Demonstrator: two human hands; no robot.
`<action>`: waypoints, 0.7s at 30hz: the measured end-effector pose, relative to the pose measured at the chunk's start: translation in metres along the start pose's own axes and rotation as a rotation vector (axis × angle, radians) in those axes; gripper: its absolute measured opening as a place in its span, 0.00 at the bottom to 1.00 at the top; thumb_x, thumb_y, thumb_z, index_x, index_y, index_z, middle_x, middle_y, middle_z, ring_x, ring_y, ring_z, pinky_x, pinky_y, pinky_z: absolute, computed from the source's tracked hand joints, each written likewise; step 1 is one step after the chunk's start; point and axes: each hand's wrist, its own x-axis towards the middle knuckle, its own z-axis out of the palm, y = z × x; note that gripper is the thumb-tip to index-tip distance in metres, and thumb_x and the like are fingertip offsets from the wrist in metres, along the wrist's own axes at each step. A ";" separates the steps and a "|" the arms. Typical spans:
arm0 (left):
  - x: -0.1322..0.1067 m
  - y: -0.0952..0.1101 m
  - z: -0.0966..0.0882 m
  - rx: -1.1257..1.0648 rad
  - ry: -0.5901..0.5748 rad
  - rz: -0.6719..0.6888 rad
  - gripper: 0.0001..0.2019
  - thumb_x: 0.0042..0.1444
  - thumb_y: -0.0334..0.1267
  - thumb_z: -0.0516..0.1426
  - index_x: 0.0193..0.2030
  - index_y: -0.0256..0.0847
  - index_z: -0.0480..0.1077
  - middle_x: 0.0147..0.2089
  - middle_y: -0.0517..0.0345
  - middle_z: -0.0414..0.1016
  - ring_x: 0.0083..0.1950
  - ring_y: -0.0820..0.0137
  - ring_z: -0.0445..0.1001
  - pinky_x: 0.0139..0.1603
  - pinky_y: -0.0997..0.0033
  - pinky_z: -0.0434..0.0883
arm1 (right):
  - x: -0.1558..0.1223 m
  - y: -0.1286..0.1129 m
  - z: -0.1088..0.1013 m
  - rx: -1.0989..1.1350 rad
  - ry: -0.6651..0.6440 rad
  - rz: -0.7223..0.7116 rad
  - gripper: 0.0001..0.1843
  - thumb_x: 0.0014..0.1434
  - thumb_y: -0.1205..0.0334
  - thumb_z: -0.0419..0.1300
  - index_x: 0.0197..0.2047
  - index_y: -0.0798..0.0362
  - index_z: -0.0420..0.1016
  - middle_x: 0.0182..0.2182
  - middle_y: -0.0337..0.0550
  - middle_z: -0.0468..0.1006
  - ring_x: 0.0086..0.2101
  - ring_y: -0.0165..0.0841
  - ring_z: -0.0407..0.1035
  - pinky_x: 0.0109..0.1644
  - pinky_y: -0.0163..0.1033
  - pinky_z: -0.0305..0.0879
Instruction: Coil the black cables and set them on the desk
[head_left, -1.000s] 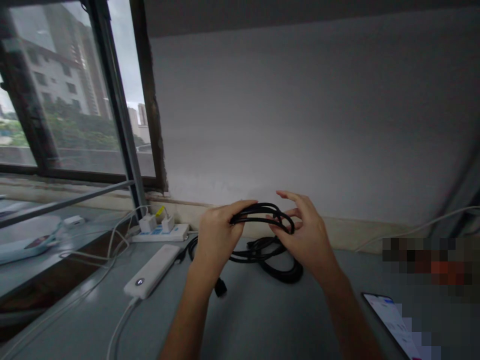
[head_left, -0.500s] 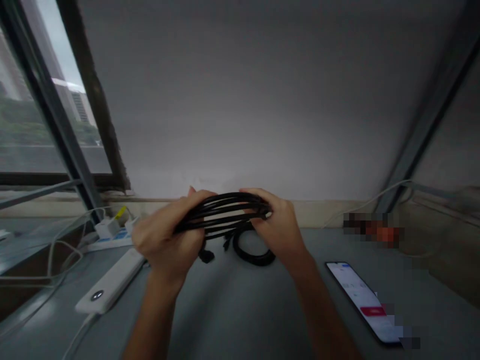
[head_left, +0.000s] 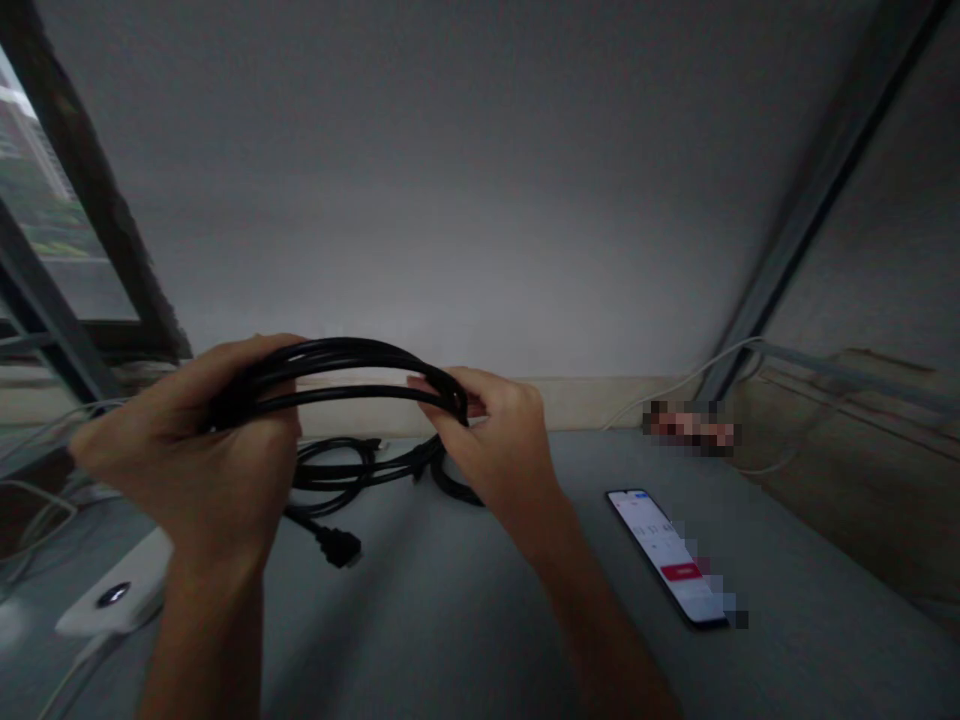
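Between my hands a coiled black cable (head_left: pixel 352 352) is held up above the grey table (head_left: pixel 420 620), its loops arching from one hand to the other. My left hand (head_left: pixel 202 450) is closed round the left end of the coil. At the right end, my right hand (head_left: pixel 495 430) pinches the loops between thumb and fingers. A black plug (head_left: pixel 339 547) like a video connector hangs or rests just below my left hand; I cannot tell which. Behind, another coiled black cable (head_left: pixel 334 475) lies on the table, partly covered by my hands.
A phone (head_left: pixel 667 560) with a lit screen lies to the right. At the left is a white power bank (head_left: pixel 124 590) with a white cord. A blurred-out reddish object (head_left: pixel 690 428) sits near the back wall. Metal frame posts stand at both sides.
My hands have moved apart, the left one further left, and the coil between them stretches wider with its strands regrouped. The view has turned right, and more of the cable behind shows.
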 end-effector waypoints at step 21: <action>0.013 -0.017 0.008 -0.145 -0.171 -0.343 0.08 0.33 0.25 0.50 0.16 0.36 0.69 0.10 0.71 0.53 0.13 0.85 0.50 0.13 0.84 0.48 | 0.001 -0.011 -0.006 0.677 -0.505 0.164 0.22 0.56 0.45 0.49 0.29 0.55 0.72 0.26 0.40 0.73 0.30 0.27 0.69 0.34 0.34 0.66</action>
